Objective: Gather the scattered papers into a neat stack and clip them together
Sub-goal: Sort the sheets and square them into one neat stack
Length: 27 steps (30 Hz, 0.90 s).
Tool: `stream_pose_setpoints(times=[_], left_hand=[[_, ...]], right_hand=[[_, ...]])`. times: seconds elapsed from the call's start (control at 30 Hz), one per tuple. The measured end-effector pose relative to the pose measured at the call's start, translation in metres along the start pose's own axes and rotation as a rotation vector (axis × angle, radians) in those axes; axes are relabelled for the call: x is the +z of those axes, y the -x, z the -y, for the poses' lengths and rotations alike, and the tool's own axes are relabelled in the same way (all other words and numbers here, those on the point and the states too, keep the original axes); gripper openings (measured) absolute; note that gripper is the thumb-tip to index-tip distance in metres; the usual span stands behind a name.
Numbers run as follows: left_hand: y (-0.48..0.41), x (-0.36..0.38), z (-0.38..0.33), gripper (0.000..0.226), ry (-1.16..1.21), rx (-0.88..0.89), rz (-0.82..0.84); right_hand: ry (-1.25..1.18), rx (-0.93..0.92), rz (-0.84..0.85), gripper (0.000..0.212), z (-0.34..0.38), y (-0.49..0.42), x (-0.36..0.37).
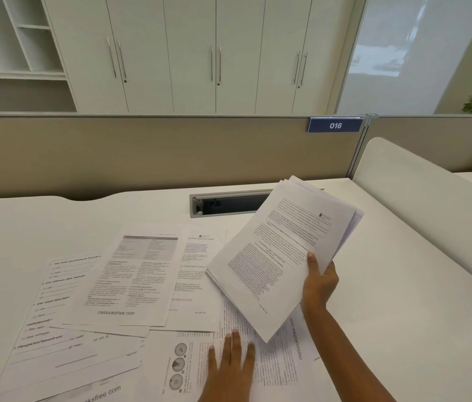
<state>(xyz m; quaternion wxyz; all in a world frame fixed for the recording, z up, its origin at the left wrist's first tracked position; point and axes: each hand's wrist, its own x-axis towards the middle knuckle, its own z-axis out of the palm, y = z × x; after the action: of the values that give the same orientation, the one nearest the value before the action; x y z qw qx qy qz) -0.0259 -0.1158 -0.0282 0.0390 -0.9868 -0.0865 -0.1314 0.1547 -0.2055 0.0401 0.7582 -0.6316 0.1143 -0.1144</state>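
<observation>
My right hand grips a loose bundle of printed papers by its right edge and holds it tilted above the desk. My left hand lies flat, fingers spread, on a printed sheet with round diagrams at the near edge. Several more sheets lie scattered and overlapping on the white desk: a two-column page in the middle, a lined form to the left, a text page partly under the bundle. No clip is visible.
A cable slot is cut into the desk behind the papers. A beige partition with a blue tag reading 016 closes the back. A white side divider stands to the right.
</observation>
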Motion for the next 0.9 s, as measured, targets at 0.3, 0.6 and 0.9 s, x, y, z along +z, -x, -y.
stream_pose_setpoints(times=[0.3, 0.6, 0.9], left_hand=[[-0.014, -0.030, -0.017, 0.070, 0.068, -0.026, 0.316], [-0.024, -0.040, -0.003, 0.066, 0.058, 0.187, 0.483], [-0.052, -0.126, 0.050, 0.046, 0.077, 0.209, -0.134]], right_hand=[[0.015, 0.021, 0.015, 0.037, 0.000, 0.007, 0.003], [0.000, 0.023, -0.020, 0.037, 0.006, 0.001, 0.000], [-0.081, 0.068, -0.099, 0.036, 0.018, -0.020, -0.010]])
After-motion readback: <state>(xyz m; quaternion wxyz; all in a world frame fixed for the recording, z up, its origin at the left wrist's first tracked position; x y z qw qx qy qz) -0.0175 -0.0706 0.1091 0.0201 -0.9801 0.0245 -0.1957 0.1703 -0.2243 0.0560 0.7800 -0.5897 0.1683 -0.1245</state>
